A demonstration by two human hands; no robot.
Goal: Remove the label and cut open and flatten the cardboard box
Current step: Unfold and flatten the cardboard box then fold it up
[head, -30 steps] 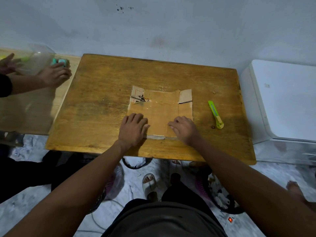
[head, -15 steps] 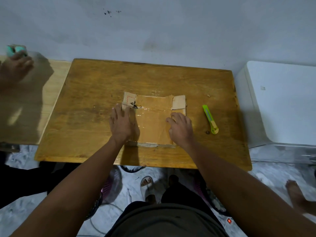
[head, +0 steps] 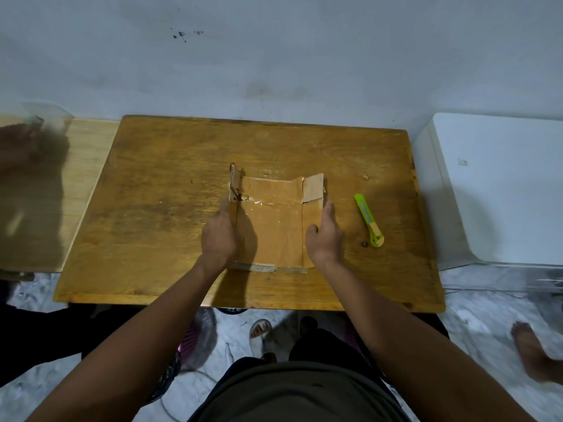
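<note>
Head view, only one. Cardboard box point(head: 274, 226) lying near the centre of the wooden table point(head: 170, 166), mostly opened out, shiny tape across the middle panel. Left hand point(head: 220, 236) on the box's left edge, fingers fairly straight along a side panel that stands up from the box; looks like folding or pressing that panel, grip around it not clear, reads as relaxed contact rather than a clench. Right hand point(head: 325, 236) at the box's right edge, fingers extended along it, thumb on the top face; probably pinning that side so the sheet doesn't slide while the left panel gets worked. Small flap at the box's far right corner, partly lifted, slit beside it. Green utility knife point(head: 369, 221) parked just right of the box, untouched, within reach of the right hand; cutting likely done or paused. White cabinet point(head: 499, 190) further right of the box. Blurred hand of another person point(head: 21, 147) far left of the box, at a lighter table. Judgement: flattening stage, label status not visible.
</note>
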